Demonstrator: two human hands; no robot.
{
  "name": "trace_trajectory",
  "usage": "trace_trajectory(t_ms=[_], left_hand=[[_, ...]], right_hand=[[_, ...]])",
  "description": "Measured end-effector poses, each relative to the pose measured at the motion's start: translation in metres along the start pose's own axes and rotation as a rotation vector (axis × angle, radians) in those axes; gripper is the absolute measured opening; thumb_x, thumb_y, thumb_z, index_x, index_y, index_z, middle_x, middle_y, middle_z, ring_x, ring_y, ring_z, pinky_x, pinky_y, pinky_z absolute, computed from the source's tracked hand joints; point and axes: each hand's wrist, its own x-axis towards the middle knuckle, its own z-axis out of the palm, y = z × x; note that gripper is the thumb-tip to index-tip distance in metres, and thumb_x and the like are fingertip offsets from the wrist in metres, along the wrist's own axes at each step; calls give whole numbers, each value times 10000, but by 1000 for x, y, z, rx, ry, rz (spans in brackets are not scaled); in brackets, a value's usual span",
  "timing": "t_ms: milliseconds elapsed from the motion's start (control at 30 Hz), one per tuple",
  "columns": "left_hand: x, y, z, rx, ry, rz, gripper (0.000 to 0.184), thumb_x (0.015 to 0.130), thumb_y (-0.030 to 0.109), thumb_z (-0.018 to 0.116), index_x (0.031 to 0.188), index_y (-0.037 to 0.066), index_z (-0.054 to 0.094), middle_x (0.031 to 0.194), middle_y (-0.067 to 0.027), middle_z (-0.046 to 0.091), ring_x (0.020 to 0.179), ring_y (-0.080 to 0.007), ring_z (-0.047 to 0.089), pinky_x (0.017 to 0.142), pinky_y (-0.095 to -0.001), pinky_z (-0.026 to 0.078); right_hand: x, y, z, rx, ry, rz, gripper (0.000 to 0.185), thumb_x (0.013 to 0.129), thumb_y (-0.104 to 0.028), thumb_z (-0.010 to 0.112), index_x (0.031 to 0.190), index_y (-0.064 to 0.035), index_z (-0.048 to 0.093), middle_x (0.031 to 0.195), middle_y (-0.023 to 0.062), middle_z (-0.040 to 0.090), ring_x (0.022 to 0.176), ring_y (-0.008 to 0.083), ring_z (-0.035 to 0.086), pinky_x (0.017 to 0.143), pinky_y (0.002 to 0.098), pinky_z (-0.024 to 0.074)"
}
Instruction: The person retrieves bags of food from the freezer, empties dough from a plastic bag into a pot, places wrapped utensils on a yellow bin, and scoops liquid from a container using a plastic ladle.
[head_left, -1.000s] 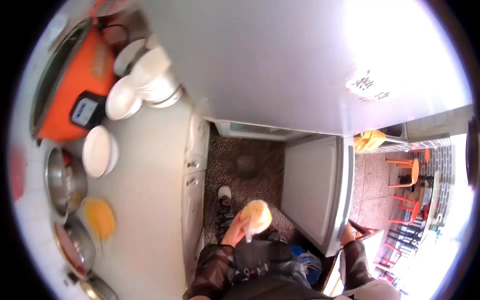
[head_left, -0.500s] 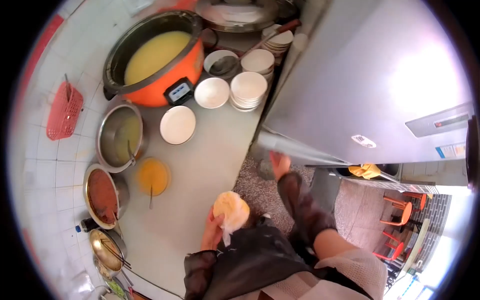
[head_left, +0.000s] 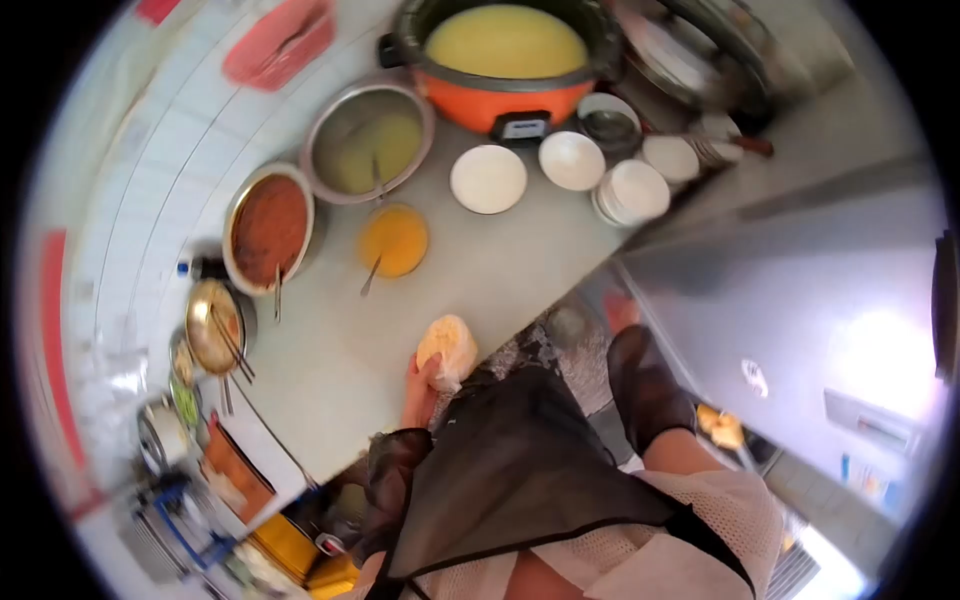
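A round, pale yellow item in clear plastic (head_left: 449, 350) is held in my left hand (head_left: 423, 382), over the counter's front edge. My right hand (head_left: 621, 308) is beside the grey fridge (head_left: 790, 300), low near its edge; its fingers are blurred, and what they touch is unclear. On the counter (head_left: 500, 270), beyond my left hand, stand a bowl of orange-yellow liquid (head_left: 396, 240) with a spoon and a white bowl (head_left: 488, 180).
An orange cooker (head_left: 500, 95) with yellow liquid stands at the back, beside stacked white bowls (head_left: 637, 192). Leftward are a steel pot (head_left: 340, 150), a pot of red sauce (head_left: 268, 228), a pan with chopsticks (head_left: 212, 335) and a cutting board (head_left: 238, 470).
The view has swung from the fridge toward the counter. The fridge door, open earlier, has been swung shut or nearly so. My left hand has kept hold of the wrapped item.
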Motion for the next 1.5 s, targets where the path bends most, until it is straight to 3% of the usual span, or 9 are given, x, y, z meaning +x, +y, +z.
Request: trace_trajectory(t_ms=[67,200,300,500,600,800,1133,1367,1500], left_hand=[[0,-7,-5,-43,88,76,465,837,103,620,1232,-15,404,1151,-142,538,1041,-252,558,882,-391,483],[1,-16,-31,-62,279,250,464,831,89,629,1226,-13,408,1125,-139,552,1001,-240,580,831,-373,515],[1,-13,-40,-197,338,281,453,823,141,657,1197,-17,456,1124,-139,554,975,-218,585,786,-346,517],[1,-38,-74,312,625,478,548,771,280,719,1191,-20,532,1134,-140,537,942,-210,564,715,-292,489],[-27,-51,-75,553,764,590,530,743,226,716,1219,73,540,1147,-156,456,982,-255,520,841,-345,449],[-42,-57,-46,745,695,748,379,684,49,688,1050,36,594,1040,-120,555,925,-241,577,749,-350,502],[-38,-36,-10,625,948,695,247,718,164,675,900,14,603,838,-166,611,788,-317,601,689,-388,474],[31,-75,-26,428,1008,790,244,765,206,650,809,-24,583,793,-208,594,748,-324,583,664,-433,435],[8,-51,6,676,1088,729,135,708,144,606,805,51,612,829,-169,583,816,-351,551,707,-419,447]], right_hand=[[-17,-28,-27,-14,-118,-120,273,891,-260,484,1045,-49,564,862,115,636,735,263,618,631,382,509],[-66,-119,-79,1165,-380,302,206,884,-155,547,1020,-1,559,819,73,627,713,196,608,639,324,502],[-74,-205,-106,1019,-701,-118,264,875,-92,545,1124,-8,526,874,69,620,728,164,597,651,292,499],[-106,-404,-113,622,-473,-890,316,768,-67,576,1084,-70,581,796,112,576,735,275,589,694,350,482],[-92,-429,-56,406,-390,-1052,183,755,-107,576,930,-78,621,816,141,591,752,325,584,693,396,472],[-70,-443,-66,240,-488,-1127,84,714,-125,602,757,-53,594,771,162,590,718,347,568,650,407,454],[-70,-462,-66,66,-596,-1508,119,760,-135,600,722,-32,553,690,145,580,626,308,554,575,391,431],[-62,-487,-83,310,-1056,-1431,140,813,-139,628,749,-43,550,677,14,564,631,106,509,577,269,431],[-39,-486,-102,648,-1368,-789,114,886,-162,553,888,-54,590,781,12,581,718,102,543,657,253,457]])
